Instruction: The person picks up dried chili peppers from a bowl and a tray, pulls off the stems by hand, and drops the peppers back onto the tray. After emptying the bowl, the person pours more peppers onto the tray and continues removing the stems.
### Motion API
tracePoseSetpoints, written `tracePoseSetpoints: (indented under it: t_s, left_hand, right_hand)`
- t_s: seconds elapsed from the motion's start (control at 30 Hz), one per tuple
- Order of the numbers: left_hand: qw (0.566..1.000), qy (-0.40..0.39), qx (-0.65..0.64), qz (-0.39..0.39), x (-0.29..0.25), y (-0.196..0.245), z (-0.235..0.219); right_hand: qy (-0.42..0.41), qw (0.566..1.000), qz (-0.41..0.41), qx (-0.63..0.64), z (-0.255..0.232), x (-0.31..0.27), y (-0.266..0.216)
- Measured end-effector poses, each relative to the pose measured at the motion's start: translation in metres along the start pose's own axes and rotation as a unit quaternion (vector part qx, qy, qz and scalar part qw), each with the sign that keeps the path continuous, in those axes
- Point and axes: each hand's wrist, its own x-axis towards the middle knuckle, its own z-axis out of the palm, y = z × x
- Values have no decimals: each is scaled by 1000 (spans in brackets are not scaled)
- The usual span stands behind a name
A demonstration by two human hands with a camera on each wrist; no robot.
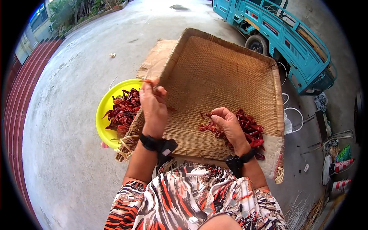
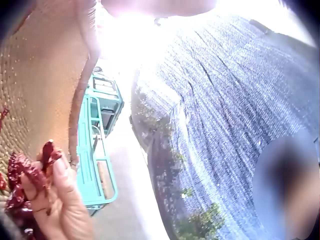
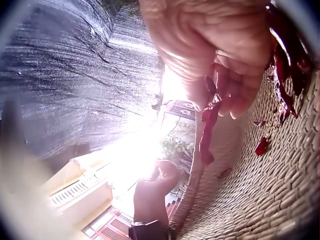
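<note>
A wide woven bamboo winnowing basket [image 1: 222, 73] lies before me, with a pile of dried red chilies [image 1: 251, 128] at its right near corner. Beside that pile my right hand [image 1: 232, 130] pinches a dried chili [image 3: 207, 132] between thumb and fingers; in the right wrist view it dangles over the weave. My left hand [image 1: 153, 111] is raised at the basket's left rim, fingers bent, with a thin reddish chili [image 1: 146, 81] at its fingertips. Left of this hand, a yellow basin [image 1: 102, 119] holds many dried chilies [image 1: 124, 109].
Flattened cardboard [image 1: 155, 57] lies behind the basket's left side. A turquoise cargo tricycle [image 1: 283, 38] is parked at the far right. Red steps [image 1: 25, 103] run along the left. Striped items and cords [image 1: 341, 165] lie at the right on the concrete floor [image 1: 73, 115].
</note>
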Motion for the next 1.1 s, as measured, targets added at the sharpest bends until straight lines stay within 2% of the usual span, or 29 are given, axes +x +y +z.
tracePoseSetpoints:
  t_s: [0.1, 0.13, 0.23, 0.3, 0.37, 0.43, 0.5, 0.63, 0.77, 0.93, 1.1]
  left_hand:
    - [988, 56, -131, -62, 4, 17, 0]
    - [985, 51, -134, -91, 7, 18, -2]
    - [980, -4, 82, -183, 12, 4, -14]
    - [954, -152, 153, -207, -1, -8, -12]
    - [892, -249, 307, -219, -22, -4, 11]
    - [828, -351, 389, -198, -29, -13, 13]
    - [798, -383, 429, -179, -37, -14, 15]
    - [781, -422, 391, -243, -31, -14, 11]
    - [796, -418, 355, -256, -32, -16, 8]
    - [809, -421, 261, -316, -34, -13, 13]
    - [833, -407, 296, -231, -29, -22, 4]
  right_hand:
    - [-2, 1000, 7, 17, -1, 0, 1]
    - [-6, 999, 15, 28, 1, -2, -2]
    - [3, 1000, 2, 29, 0, 4, 6]
    - [8, 1000, -16, 15, 3, 6, 6]
    - [7, 999, -31, -4, 9, 3, -5]
    - [1, 999, -47, 1, 14, 2, -9]
    - [-10, 998, -54, 11, 20, -1, -14]
    - [-26, 998, -61, 15, 26, -4, -18]
    - [-30, 998, -50, 36, 20, -1, -10]
    - [-84, 973, 4, 213, 18, 0, -9]
    - [-58, 968, 32, 242, 13, 3, 0]
